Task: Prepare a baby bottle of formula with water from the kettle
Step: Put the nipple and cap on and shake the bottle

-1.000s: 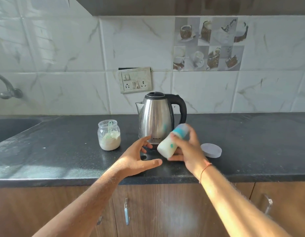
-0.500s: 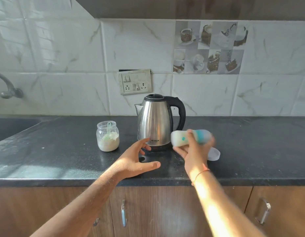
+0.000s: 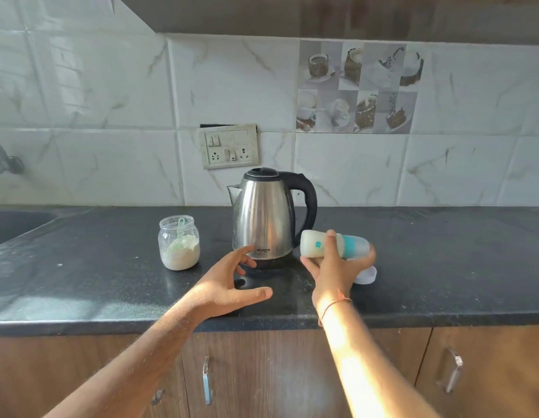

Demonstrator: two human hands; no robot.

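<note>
My right hand [image 3: 333, 268] grips a baby bottle [image 3: 312, 243] with milky liquid and a teal collar, held sideways above the counter, its cap end pointing right. A steel kettle [image 3: 262, 218] with a black handle stands on its base just behind. My left hand [image 3: 229, 285] hovers open in front of the kettle, fingers spread, holding nothing. A glass jar of formula powder [image 3: 179, 244] with a green scoop inside stands left of the kettle. A white lid [image 3: 366, 274] lies on the counter behind my right hand.
The dark stone counter [image 3: 96, 276] runs the full width, with a sink [image 3: 18, 224] and tap at far left. A wall socket plate [image 3: 229, 146] sits above the kettle. Wooden cabinet doors with metal handles are below the counter edge.
My right hand has swung the bottle from tilted with its base down-left to lying sideways, moving it right. The left hand has stayed open in front of the kettle.
</note>
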